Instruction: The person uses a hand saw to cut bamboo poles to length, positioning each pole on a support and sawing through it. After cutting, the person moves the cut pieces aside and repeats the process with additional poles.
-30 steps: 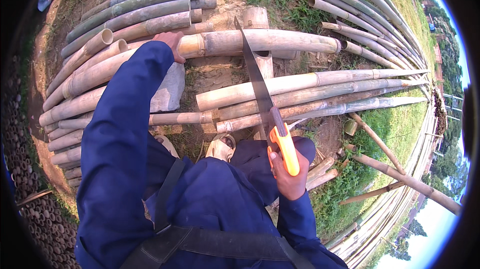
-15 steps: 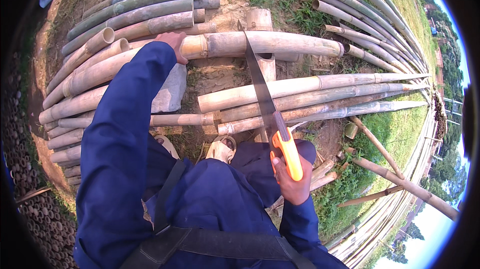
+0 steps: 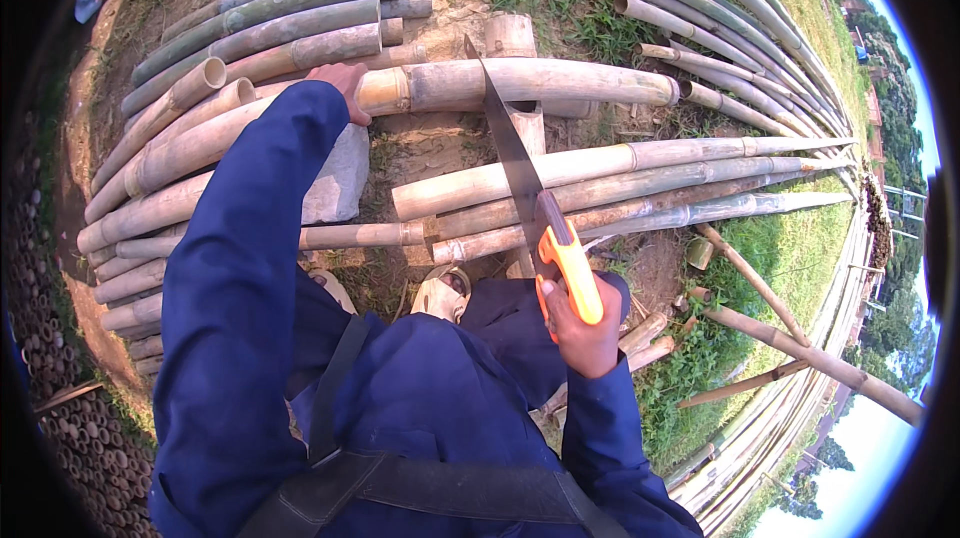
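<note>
A thick, pale bamboo pole (image 3: 560, 81) lies crosswise in front of me, propped on a short upright-running bamboo piece (image 3: 527, 128). My left hand (image 3: 343, 86) grips the pole left of the middle, with its fingers wrapped over the top and partly hidden by my sleeve. In my right hand (image 3: 585, 328) is a handsaw (image 3: 512, 156) with an orange and dark handle, its fingers closed round the grip. The long blade runs up and away from me, and its far part lies across the bamboo pole, right of my left hand.
Several cut bamboo poles (image 3: 300, 28) lie stacked at the left; more long poles (image 3: 720, 48) are at the far right. Nearer, several poles (image 3: 600, 170) pass beneath the blade. A grey stone block (image 3: 338, 178) sits by my left arm. Slanting bamboo supports (image 3: 800, 363) stand at the right.
My right hand and the saw have shifted slightly away from me, so the blade reaches a little farther over the pole. My left hand keeps its hold.
</note>
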`<move>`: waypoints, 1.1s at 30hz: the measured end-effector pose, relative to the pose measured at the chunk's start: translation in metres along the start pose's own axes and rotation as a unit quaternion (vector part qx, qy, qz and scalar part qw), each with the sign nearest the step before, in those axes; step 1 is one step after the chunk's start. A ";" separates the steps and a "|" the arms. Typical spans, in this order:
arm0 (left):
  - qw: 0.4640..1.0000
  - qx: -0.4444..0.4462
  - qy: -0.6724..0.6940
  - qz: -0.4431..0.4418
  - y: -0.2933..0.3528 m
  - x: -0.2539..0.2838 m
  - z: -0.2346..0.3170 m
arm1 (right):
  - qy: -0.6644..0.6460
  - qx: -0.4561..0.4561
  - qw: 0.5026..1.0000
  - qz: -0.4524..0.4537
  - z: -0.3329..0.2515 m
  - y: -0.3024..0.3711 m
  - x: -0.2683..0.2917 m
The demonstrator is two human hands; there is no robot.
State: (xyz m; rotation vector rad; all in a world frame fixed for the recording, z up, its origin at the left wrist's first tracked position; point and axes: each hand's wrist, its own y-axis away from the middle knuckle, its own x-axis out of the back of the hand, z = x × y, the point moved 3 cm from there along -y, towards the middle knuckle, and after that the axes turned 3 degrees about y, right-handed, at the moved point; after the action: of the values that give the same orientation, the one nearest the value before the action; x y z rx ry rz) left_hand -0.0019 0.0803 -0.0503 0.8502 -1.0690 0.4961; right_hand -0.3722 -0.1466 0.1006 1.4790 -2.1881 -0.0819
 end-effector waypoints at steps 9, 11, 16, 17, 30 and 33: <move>1.000 0.016 0.016 -0.022 0.005 0.008 -0.006 | -0.015 -0.014 1.000 0.006 0.014 -0.002 -0.012; 0.999 0.021 0.018 -0.039 0.007 0.005 0.001 | -0.038 -0.064 0.997 0.015 0.002 0.050 0.005; 0.999 -0.012 0.027 -0.032 0.000 0.008 0.010 | 0.037 -0.048 0.998 0.027 0.026 -0.058 -0.018; 0.999 -0.015 0.026 -0.018 0.000 0.011 0.013 | 0.013 -0.006 0.999 0.037 0.030 -0.075 -0.022; 1.000 -0.011 0.004 -0.014 -0.007 0.014 0.013 | 0.017 -0.004 1.000 0.017 0.043 -0.071 -0.019; 1.000 -0.001 0.009 -0.028 0.010 0.005 0.011 | 0.019 0.009 1.000 0.023 0.036 -0.048 -0.024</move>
State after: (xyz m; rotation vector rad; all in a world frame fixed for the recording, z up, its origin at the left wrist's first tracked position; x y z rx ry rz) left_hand -0.0129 0.0773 -0.0398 0.8705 -1.0260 0.4560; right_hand -0.3394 -0.1528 0.0448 1.4271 -2.1972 -0.0195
